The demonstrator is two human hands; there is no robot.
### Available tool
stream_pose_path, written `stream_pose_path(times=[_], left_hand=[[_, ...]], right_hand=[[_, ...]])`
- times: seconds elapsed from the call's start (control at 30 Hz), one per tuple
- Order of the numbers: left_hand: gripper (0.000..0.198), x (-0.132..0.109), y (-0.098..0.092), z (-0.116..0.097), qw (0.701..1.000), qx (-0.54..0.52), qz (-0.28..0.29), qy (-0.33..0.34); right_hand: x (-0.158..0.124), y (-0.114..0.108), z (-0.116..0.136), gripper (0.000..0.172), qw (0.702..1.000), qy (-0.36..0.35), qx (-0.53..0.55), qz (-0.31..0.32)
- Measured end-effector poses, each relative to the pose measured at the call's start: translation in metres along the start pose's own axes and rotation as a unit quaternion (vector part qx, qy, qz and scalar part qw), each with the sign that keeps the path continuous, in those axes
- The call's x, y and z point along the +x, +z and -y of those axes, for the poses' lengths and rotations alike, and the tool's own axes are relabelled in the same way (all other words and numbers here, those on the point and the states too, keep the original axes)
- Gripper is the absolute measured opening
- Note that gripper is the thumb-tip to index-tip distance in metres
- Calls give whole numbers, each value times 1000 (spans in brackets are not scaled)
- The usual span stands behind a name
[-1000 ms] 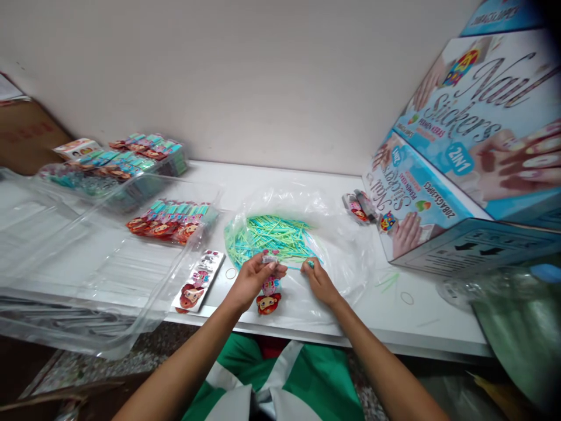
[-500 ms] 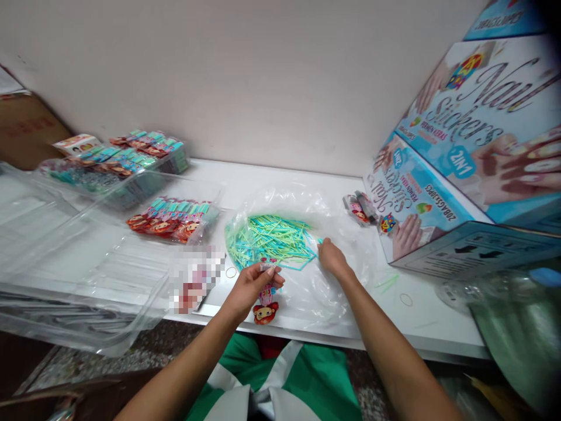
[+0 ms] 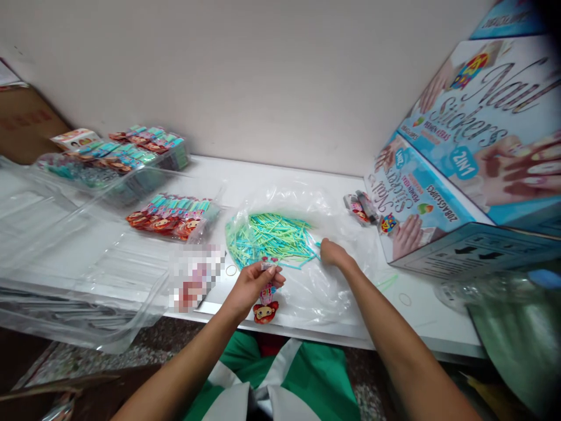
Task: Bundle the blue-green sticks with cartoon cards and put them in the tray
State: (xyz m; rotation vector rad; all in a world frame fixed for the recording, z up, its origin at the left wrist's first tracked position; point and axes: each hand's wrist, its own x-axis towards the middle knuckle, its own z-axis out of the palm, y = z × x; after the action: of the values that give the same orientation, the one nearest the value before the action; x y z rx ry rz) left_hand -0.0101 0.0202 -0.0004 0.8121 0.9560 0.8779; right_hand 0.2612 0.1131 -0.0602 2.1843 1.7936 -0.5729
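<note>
My left hand (image 3: 254, 286) is closed in a pinch on a small cartoon-face packet (image 3: 265, 311), which hangs down near the table's front edge. At the right end of a pile of thin blue and green sticks (image 3: 280, 237), my right hand (image 3: 335, 254) is closed with its fingertips on blue stick ends. How many sticks lie between those fingers is hidden. The pile rests in a spread-out clear plastic bag (image 3: 324, 298) on the white table (image 3: 245, 172).
Clear trays hold rows of similar packets (image 3: 169, 219) at left; an open clear plastic lid (image 3: 87, 251) overhangs the edge. Nail sticker boxes (image 3: 438, 193) stand at right, near small packets (image 3: 360, 207) and a plastic bottle (image 3: 460, 289). A rubber band (image 3: 405, 299) lies nearby.
My right hand has shifted very slightly at the sticks, and the light blue-green bit at its fingertips shows less. My left hand still holds the packet in the same place.
</note>
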Motion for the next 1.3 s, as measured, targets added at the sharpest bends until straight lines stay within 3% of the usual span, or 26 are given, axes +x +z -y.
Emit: stream_pose_path(times=[0.23, 0.43, 0.57, 0.8, 0.9, 1.1, 1.2, 1.3], left_hand=[[35, -6, -2, -2, 1000, -7, -1, 4], [34, -8, -5, -7, 1000, -7, -15, 4], [35, -7, -2, -7, 1000, -8, -10, 2], [34, -2, 4, -9, 1000, 2, -1, 19], [32, 0, 5, -6, 999, 14, -8, 34], [27, 4, 2, 2, 992, 78, -57, 81], [25, 5, 5, 4, 986, 111, -65, 105], [25, 3, 9, 4, 982, 134, -62, 116]], right_hand=[[0, 4, 1, 34, 1000, -1, 19, -22], [-6, 4, -6, 34, 990, -45, 124, -50], [-19, -3, -8, 22, 964, -113, 237, -48], [-68, -12, 12, 23, 901, -261, 346, -21], [-87, -25, 20, 28, 903, -316, 288, -44], [-123, -48, 42, 24, 922, -378, 72, -32], [-138, -50, 57, 21, 914, -401, -19, -63], [-145, -54, 64, 19, 906, -415, -42, -71]])
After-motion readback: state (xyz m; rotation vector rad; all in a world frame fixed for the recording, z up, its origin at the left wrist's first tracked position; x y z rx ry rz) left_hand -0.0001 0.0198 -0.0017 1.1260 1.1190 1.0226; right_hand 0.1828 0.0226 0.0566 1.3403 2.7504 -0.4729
